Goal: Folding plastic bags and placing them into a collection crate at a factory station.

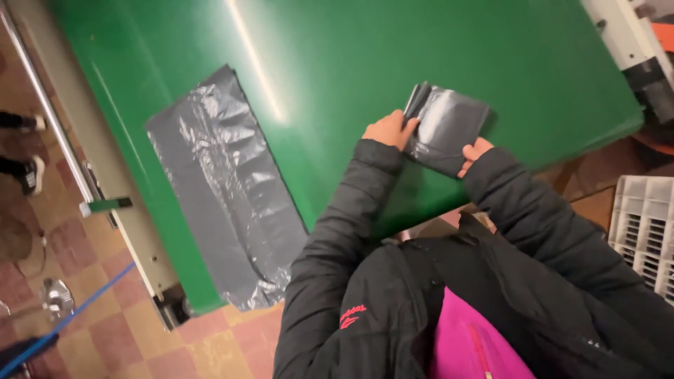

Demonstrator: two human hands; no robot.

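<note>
While the green desk (393, 63) filled most of the view, the left hand (390, 130) pinched the nine o'clock edge of a folded grey plastic bag (446, 126), fingers closed on it, and the right hand (475, 152) gripped its five o'clock corner. The bag lay on the desk toward two o'clock. A second grey plastic sheet (221, 186) lay spread flat at nine o'clock, well apart, overhanging the desk's near edge. A white crate (646, 228) stood at four o'clock.

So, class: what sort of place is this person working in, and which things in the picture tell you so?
Probably a workshop or packing area. A large green work table holds a flattened grey plastic bag, both hands grip a folded grey bag, and a white plastic crate stands on the tiled floor.
</note>
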